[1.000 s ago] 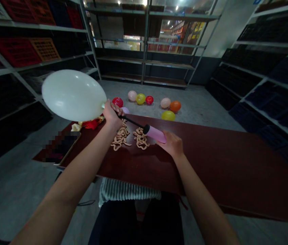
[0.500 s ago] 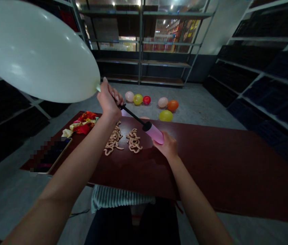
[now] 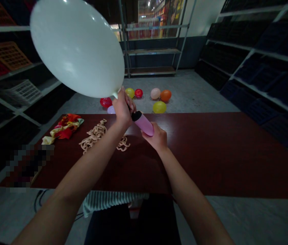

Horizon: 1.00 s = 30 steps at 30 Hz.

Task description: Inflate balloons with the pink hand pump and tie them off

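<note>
A large pale white balloon (image 3: 79, 46) fills the upper left, swollen and round. My left hand (image 3: 122, 109) is closed around its neck, where the black tip of a pink hand pump (image 3: 143, 123) goes in. My right hand (image 3: 157, 139) grips the pink barrel of that pump from below. Both hands hover just above the dark red table (image 3: 210, 156). The pump's black rod is pushed in, so only the collar shows.
On the table lie a heap of tan rubber bands (image 3: 94, 136) and a bunch of limp red and yellow balloons (image 3: 63, 127). Several inflated balloons (image 3: 159, 107) rest on the grey floor beyond. Metal shelving (image 3: 256, 51) lines both sides and the back.
The pump's black rod has slid into the barrel, bringing my hands close together. The balloon has grown since a second ago and now stands above the table's left half.
</note>
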Available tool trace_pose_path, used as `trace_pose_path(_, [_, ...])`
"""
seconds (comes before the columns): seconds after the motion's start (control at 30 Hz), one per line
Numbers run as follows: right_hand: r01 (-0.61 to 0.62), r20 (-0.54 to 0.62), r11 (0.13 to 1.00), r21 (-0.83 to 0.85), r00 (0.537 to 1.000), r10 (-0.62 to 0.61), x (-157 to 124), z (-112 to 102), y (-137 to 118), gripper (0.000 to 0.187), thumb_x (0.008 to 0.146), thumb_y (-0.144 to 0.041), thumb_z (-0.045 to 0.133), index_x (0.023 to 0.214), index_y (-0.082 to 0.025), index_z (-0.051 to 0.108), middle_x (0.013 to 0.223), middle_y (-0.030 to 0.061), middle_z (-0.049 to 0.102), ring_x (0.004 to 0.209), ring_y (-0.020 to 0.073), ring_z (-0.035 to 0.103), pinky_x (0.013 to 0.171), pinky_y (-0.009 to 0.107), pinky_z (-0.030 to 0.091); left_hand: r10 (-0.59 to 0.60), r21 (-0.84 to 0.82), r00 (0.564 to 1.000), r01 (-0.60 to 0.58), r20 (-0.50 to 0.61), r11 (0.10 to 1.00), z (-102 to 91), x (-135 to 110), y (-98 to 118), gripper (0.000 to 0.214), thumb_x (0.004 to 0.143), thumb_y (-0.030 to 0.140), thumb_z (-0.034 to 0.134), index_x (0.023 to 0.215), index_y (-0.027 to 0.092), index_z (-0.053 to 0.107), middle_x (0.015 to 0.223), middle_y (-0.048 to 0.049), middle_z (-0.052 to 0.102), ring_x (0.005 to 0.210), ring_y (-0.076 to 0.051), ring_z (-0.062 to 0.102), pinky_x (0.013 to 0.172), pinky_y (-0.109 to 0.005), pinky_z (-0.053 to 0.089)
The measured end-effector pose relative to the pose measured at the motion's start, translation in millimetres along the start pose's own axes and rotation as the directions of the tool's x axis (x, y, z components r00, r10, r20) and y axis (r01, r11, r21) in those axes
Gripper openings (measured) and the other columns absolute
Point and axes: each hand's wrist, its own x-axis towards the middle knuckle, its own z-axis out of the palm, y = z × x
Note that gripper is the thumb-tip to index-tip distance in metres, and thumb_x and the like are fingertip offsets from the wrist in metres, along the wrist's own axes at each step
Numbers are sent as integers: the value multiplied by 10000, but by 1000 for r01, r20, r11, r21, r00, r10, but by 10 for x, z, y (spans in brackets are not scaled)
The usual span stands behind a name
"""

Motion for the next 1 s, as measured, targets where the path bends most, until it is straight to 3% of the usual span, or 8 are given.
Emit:
trace_pose_path(0.17, [50,55,999,-7,997,-50,18,-29,-50,398,826,-478,703,1101,-194,651,908,76,764,776,231,729,674,308,512,-53,-74,997,49,-55,996,-223,9,-68,537,1016,397,526,567,226,286,398,61,262,304,-84,225,345,-264,180])
trace_pose_path(0.4, [206,96,976,-76,975,-199,10,-62,-121,406,848,-495,710,1096,-177,671,933,86,773,805,230,733,683,301,506,-105,-164,981,78,-161,983,-599,62,83,536,992,417,538,580,226,255,394,73,267,288,-78,240,351,-247,185])
trace_pose_path(0.8, [406,172,892,-198,911,-376,-38,-95,-142,327,869,-479,669,1026,-192,681,847,68,756,737,212,714,628,305,477,-118,-240,928,32,-353,970,-1346,106,797,485,1004,313,457,585,208,237,397,64,282,298,-77,252,379,-236,213])
trace_pose_path(1.0, [433,169,881,-188,898,-406,-39,-73,-146,351,867,-478,679,1047,-177,680,849,72,752,742,215,711,644,307,482,-90,-224,921,3,-380,975,-1419,113,1116,468,1045,324,389,629,210,206,409,68,266,316,-80,223,387,-233,206])
